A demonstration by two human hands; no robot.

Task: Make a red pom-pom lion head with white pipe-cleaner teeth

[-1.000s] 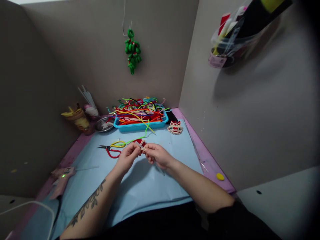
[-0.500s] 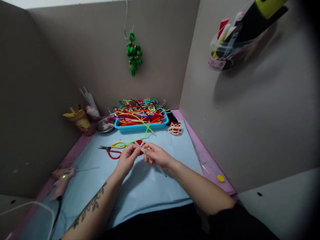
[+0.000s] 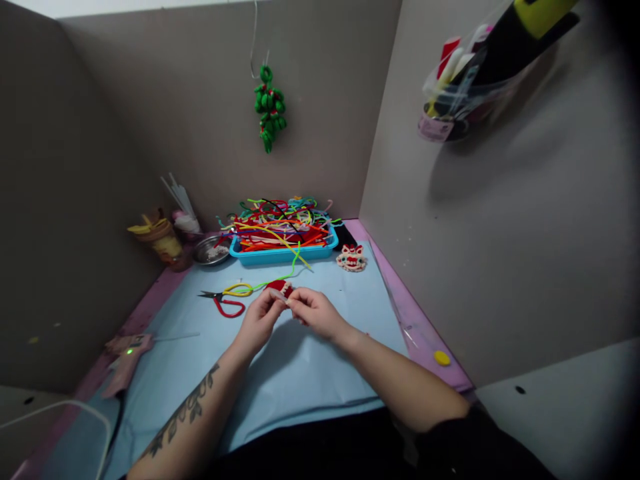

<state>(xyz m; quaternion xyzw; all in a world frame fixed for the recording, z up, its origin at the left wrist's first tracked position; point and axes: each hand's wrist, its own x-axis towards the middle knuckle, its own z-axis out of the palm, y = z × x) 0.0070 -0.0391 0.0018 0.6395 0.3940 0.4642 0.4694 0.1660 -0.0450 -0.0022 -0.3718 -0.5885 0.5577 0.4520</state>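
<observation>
Grey panels (image 3: 320, 153) wall in our pink desk (image 3: 423, 333), and a blue sheet (image 3: 320, 377) covers most of it. Far left, our glue gun (image 3: 133, 357) shows a green light; if its tip is hot, a stray left forearm could get burned. Next come the scissors (image 3: 219, 297), just beside our fingers, with a lime stem (image 3: 294, 267) reaching their yellow loop, so tugging one could drag the other. Mid-sheet, our hands are together: the left hand (image 3: 263, 317) pinches a red-and-cream piece (image 3: 276, 286), the right hand (image 3: 316, 313) a pale strip (image 3: 281, 296) against it. Our fingers hide much of both; squeezing too hard could bend the piece or push the strip askew.

Among containers, leftmost is a brown-and-yellow cup (image 3: 167, 248) with yellowish contents we can't make out. Pale sticks (image 3: 181, 199) stand behind it, then a metal bowl (image 3: 201, 261) holds some white bits (image 3: 218, 251), a blue tray (image 3: 290, 255) is heaped with coloured stems (image 3: 280, 220), and a clear wall bin (image 3: 437, 128) carries pens (image 3: 450, 67).
</observation>
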